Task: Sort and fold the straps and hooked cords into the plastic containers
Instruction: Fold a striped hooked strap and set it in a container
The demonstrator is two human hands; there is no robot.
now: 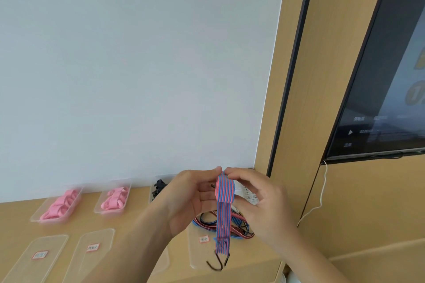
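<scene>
Two trays [57, 208] of pink straps [60, 207] already sit filled at ten o'clock on the worktop [138, 218], the second tray [113, 200] just right of the first, its own pink straps [115, 197] coiled inside. A third tray at twelve o'clock holds dark cords [158, 187]; how full, I cannot tell.

In hand: a red-and-blue striped hooked cord [224, 209]. My left hand [190, 195] and right hand [255, 197] both pinch its folded top, fingertips nearly meeting above it. Both grips are clamped on the cord. The strands hang straight down, metal hooks [217, 263] dangling at six o'clock, clear of the worktop.

Below, more striped cords [239, 225] lie loosely piled in or on a clear tray, partly hidden by my hands. Three labelled lids [40, 255] lie flat at seven o'clock and under the hooks.

Judgement: pink straps done, striped cords mid-way. Left: finish folding this one, lay it in, tidy the pile, likely lid up.
</scene>
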